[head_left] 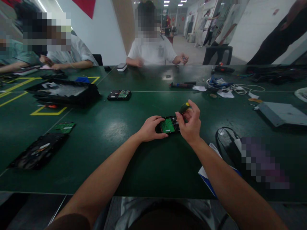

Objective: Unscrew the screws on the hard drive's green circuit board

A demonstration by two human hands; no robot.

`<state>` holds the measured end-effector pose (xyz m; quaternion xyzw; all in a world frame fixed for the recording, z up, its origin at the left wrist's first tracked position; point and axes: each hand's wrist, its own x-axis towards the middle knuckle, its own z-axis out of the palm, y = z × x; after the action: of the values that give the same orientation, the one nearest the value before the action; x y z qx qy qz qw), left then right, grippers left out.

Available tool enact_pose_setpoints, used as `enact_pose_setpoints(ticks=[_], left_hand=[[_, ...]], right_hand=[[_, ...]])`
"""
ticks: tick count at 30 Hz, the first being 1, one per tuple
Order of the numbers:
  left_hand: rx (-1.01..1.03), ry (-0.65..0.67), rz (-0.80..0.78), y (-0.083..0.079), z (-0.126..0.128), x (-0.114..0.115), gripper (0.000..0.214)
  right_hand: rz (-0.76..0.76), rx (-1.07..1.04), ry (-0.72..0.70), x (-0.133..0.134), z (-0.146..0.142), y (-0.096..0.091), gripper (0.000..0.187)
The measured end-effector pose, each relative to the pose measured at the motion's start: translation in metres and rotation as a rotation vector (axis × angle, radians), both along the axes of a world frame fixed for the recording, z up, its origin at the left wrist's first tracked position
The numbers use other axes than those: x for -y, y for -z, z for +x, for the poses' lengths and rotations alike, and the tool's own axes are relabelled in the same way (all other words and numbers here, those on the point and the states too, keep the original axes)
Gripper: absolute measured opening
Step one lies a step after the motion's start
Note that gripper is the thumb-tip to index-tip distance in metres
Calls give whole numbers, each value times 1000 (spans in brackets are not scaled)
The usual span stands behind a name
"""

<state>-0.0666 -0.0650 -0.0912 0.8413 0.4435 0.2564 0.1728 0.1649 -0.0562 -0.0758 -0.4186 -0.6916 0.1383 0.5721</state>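
A small black hard drive [168, 125] with a green circuit board facing up lies on the dark green table [115, 127] in front of me. My left hand [151, 128] grips its left end, fingers curled round the edge. My right hand [190, 123] is closed on a screwdriver [184, 108] with a green and yellow handle, held upright with its tip down at the drive's right side.
Another drive [119, 94], a loose green board [65, 127], an opened black unit [38, 155] and a black tray [62, 91] lie to the left. Cables [223, 84], papers and a grey metal cover [281, 113] sit on the right. Other people work along the far edge.
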Motion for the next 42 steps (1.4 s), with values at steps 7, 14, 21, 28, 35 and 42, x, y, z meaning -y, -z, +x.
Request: enact_pose_setpoints(ticks=[7, 14, 21, 28, 35, 42], left_hand=[[2, 0, 2, 2, -1, -1, 83], [8, 2, -1, 0, 0, 0, 82], [15, 14, 17, 1, 0, -1, 81], [12, 14, 27, 0, 1, 0, 80], [-6, 6, 28, -2, 1, 1, 80], [-13, 7, 39, 3, 0, -1, 79]], right_hand=[[11, 46, -11, 3, 1, -2, 68], [-1, 73, -2, 5, 2, -5, 68], [67, 102, 9, 2, 4, -4, 66], [120, 119, -5, -4, 5, 3, 66], [136, 119, 0, -3, 5, 2, 67], [170, 159, 4, -3, 4, 0, 67]])
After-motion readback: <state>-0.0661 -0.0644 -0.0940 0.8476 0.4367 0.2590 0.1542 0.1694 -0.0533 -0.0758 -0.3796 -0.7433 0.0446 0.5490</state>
